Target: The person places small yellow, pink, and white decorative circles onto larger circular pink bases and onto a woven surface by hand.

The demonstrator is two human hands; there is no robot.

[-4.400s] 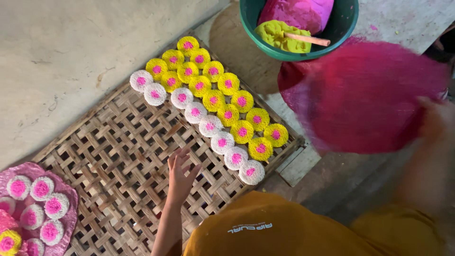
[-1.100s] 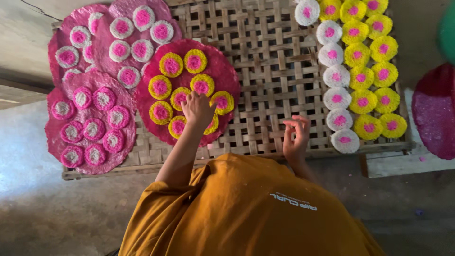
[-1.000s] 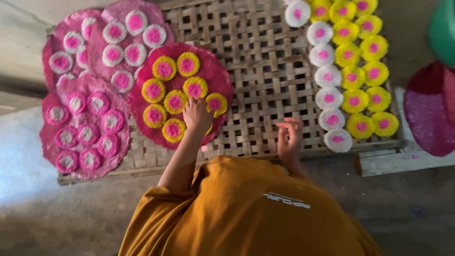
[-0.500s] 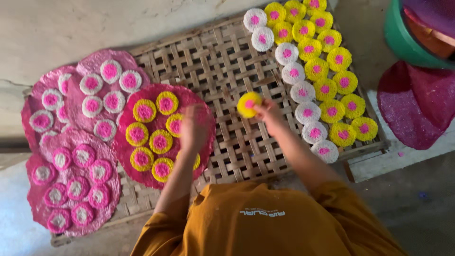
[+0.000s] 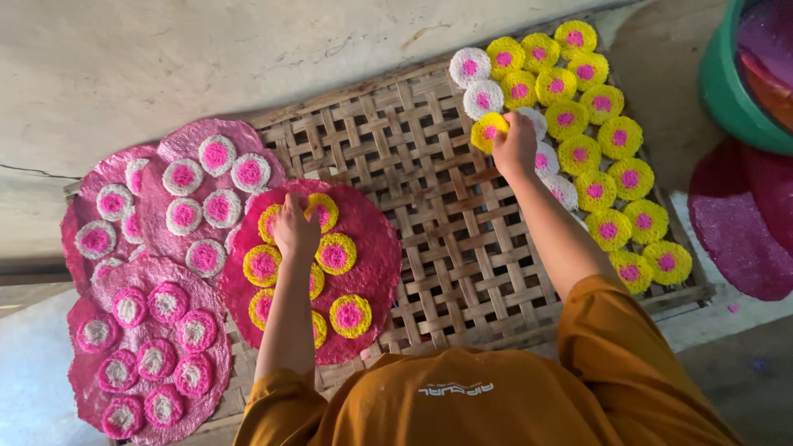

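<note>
Fingers of the right hand (image 5: 515, 145) are pinching a yellow disc with a pink centre (image 5: 489, 132), lifting it beside the rows of discs (image 5: 591, 124) on the woven bamboo tray (image 5: 429, 182). The left hand (image 5: 296, 231) is pressing flat, fingers curled, on the big pink round (image 5: 376, 248) carrying yellow discs. The thin disc is looking fragile: a tighter pinch could be cracking it, or its edge could be catching a neighbour.
</note>
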